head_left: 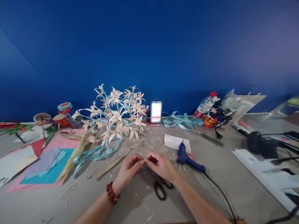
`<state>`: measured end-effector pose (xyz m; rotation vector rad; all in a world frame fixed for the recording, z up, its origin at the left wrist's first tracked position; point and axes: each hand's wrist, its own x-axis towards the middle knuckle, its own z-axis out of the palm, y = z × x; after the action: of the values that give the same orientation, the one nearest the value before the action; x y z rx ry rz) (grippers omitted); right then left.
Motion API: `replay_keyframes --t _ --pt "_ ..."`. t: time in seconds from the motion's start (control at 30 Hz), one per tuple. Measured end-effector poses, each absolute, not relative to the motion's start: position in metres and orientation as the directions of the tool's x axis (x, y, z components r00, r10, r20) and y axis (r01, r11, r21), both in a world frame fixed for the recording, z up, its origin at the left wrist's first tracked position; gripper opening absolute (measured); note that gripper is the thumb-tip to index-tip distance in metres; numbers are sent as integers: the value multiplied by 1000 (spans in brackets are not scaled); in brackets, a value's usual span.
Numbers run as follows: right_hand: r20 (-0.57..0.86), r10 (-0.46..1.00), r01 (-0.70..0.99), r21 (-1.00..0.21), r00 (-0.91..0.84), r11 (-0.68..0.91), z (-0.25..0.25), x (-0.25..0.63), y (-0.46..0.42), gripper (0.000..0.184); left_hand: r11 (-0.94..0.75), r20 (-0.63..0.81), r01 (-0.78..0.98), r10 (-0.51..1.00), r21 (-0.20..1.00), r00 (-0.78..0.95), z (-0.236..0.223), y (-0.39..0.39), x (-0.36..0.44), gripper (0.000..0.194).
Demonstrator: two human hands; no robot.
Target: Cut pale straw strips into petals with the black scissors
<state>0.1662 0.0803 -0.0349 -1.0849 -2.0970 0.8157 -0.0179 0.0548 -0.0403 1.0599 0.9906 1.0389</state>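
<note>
My left hand and my right hand meet over the middle of the table. Both are closed in a pinch, fingertips almost touching. Whatever small, thin piece lies between them is too tiny to name. Under my right wrist lie scissors with black handles, their blades partly hidden. A blue glue gun rests to the right of my right hand, nozzle pointing away. Just beyond my hands stands a bunch of cream flowers with light blue stems. A dried husk strip lies left of my left hand.
Light blue ribbon lies at the back near a bottle. Coloured paper sheets cover the left side. A white power strip with plugs lies at right. The glue gun's black cord runs toward the front edge.
</note>
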Motion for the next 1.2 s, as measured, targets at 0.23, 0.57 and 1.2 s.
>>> replay_keyframes --t 0.23,0.57,1.2 --pt "250 865 508 -725 -436 466 -29 161 72 6 -216 184 353 975 910 123 -36 46 -14 13" --pt "393 870 422 -763 -297 489 -22 160 60 12 -273 327 515 945 812 -14 -36 55 -29 12" --pt "391 885 374 -804 -253 462 -21 160 60 13 -398 457 661 885 636 93 -32 51 -33 15"
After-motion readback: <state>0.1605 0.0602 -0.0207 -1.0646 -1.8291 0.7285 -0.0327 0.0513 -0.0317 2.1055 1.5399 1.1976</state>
